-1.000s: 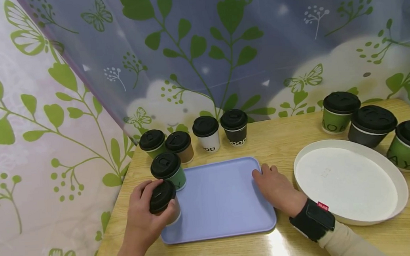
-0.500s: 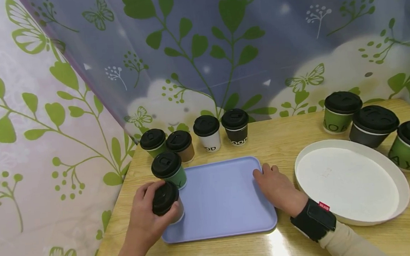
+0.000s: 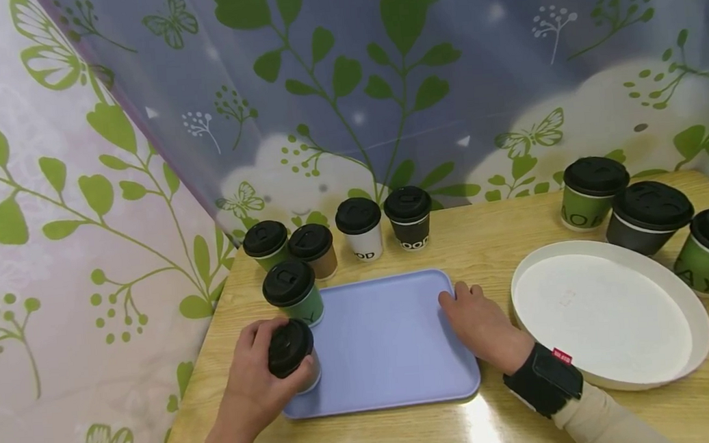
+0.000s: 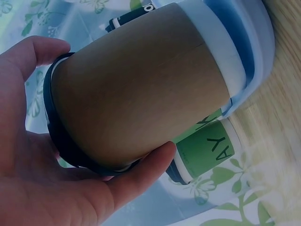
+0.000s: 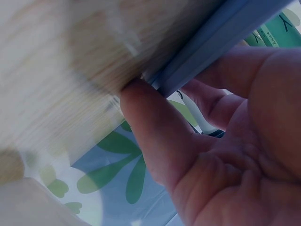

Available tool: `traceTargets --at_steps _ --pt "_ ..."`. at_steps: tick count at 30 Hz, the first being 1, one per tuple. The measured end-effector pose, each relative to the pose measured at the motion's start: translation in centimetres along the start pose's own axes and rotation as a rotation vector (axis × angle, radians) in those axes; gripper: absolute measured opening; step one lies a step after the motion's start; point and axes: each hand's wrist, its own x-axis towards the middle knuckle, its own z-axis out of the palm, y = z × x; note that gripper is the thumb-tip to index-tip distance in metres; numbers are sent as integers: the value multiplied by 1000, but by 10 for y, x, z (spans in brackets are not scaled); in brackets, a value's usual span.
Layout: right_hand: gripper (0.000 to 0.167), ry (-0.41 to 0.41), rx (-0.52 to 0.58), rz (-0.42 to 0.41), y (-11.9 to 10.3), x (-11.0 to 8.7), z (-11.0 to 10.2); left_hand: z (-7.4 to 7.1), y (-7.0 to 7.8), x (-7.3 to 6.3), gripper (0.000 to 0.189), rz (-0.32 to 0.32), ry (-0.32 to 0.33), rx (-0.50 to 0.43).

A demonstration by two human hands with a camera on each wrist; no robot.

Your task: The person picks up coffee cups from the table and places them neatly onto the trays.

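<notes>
On the table, your left hand grips a brown cup; your right hand pinches the tray, apparently steadying it.

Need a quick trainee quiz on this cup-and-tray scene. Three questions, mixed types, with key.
1. Open: What does the left hand hold?
2. True or false: In the head view, the right hand is at the left edge of the blue tray.
3. Fill in the colour: In the head view, the round tray to the right of the blue one is ____.

Key:
1. A brown cup with a black lid.
2. False; it grips the right edge.
3. White.
</notes>
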Motion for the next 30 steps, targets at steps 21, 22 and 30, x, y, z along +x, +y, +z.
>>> traceTargets --at_steps 21,22,30 --pt "12 -8 -2 3 0 1 0 1 0 -2 66 -9 -40 -4" --pt "12 -8 -1 3 0 1 0 1 -1 -2 66 -7 -43 -1" --pt "12 -28 20 15 0 1 0 -1 -1 -2 78 -13 -81 31"
